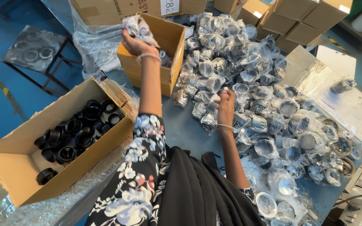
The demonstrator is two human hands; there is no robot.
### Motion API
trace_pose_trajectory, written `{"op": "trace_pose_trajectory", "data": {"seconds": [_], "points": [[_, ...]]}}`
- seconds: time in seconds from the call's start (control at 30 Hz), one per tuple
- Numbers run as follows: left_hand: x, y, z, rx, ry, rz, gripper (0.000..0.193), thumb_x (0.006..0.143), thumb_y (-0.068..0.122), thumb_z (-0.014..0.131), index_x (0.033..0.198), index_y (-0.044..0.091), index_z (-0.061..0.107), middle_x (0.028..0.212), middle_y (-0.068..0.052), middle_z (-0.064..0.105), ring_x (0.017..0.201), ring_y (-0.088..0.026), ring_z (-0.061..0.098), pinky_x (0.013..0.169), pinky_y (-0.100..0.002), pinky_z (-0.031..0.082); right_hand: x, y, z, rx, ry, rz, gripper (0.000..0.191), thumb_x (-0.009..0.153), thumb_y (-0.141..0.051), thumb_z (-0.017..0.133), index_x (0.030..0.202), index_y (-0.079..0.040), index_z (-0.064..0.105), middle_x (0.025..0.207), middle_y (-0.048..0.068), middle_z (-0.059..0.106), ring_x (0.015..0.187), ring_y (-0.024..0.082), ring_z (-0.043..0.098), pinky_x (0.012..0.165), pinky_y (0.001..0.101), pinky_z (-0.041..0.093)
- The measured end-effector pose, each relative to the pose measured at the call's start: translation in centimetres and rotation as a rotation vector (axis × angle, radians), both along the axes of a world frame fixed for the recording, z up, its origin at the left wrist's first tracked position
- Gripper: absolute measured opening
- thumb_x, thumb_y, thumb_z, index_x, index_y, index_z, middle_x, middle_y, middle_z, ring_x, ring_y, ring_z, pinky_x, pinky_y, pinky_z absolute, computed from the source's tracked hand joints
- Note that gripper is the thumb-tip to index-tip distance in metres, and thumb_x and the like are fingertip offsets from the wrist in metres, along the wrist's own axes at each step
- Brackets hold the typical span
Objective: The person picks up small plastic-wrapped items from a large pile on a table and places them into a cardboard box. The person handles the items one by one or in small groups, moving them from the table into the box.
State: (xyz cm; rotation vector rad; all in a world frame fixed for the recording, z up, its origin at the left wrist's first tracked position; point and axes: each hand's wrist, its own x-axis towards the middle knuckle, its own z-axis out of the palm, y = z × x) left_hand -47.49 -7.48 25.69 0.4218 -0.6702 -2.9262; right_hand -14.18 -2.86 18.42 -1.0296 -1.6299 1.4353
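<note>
A person in a floral sleeve [141, 167] works at a blue table [185, 129] with both arms stretched forward. The left hand [135, 42], arm nearly straight and a bangle at the wrist, is raised over the near corner of a small open carton [164, 50], its fingers closed around 1 bagged metal part [138, 26], a crinkled clear packet with grey metal showing through. The right hand [225, 104] reaches to the near edge of a heap of bagged parts [248, 83] that covers most of the table; its fingers curl down onto the packets, though from this angle it is hard to tell whether they pinch 1 or merely rest on it. The packets are alike: round, shiny metal pieces, each sealed in transparent film that catches the light. To the left, a larger open box [17, 167] holds black plastic rings [76, 134] lying loose. Closed cartons [298, 21] are stacked at the far side of the table, and a dark stool [34, 48] with more rings under plastic stands on the blue floor.
</note>
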Motion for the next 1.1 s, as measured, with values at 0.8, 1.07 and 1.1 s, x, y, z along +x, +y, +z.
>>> {"op": "trace_pose_trajectory", "data": {"seconds": [0.8,1.07,1.1], "points": [[2.8,-0.7,-9.7,-1.951,0.59,-0.358,0.033,0.08,0.014,0.068,0.111,0.017,0.078,0.098,-0.017,0.076,0.087,-0.035,0.074,0.074,-0.046,0.059,-11.3,2.8,-6.9,0.765,-0.569,0.442,0.071,0.072,-0.012,0.07,0.141,-0.017,0.055,0.153,0.019,0.043,0.141,0.039,0.039,0.108,0.0506,0.038],[1.4,-1.4,-7.3,-2.09,0.451,-0.235,0.037,0.077,0.004,0.068,0.111,0.016,0.076,0.105,-0.013,0.075,0.098,-0.033,0.07,0.09,-0.049,0.05,-13.4,5.1,-7.1,0.622,-0.76,0.397,0.042,0.082,-0.02,0.068,0.124,-0.025,0.067,0.136,0.003,0.059,0.135,0.025,0.051,0.109,0.0461,0.04],[1.7,-1.0,-6.9,-2.094,0.523,-0.181,0.039,0.074,0.002,0.069,0.111,0.012,0.074,0.106,-0.013,0.075,0.1,-0.033,0.069,0.091,-0.05,0.047,-14.2,5.7,-6.7,0.61,-0.732,0.385,0.039,0.085,-0.022,0.069,0.124,-0.024,0.066,0.135,0.003,0.06,0.134,0.025,0.052,0.109,0.0455,0.041]]}}
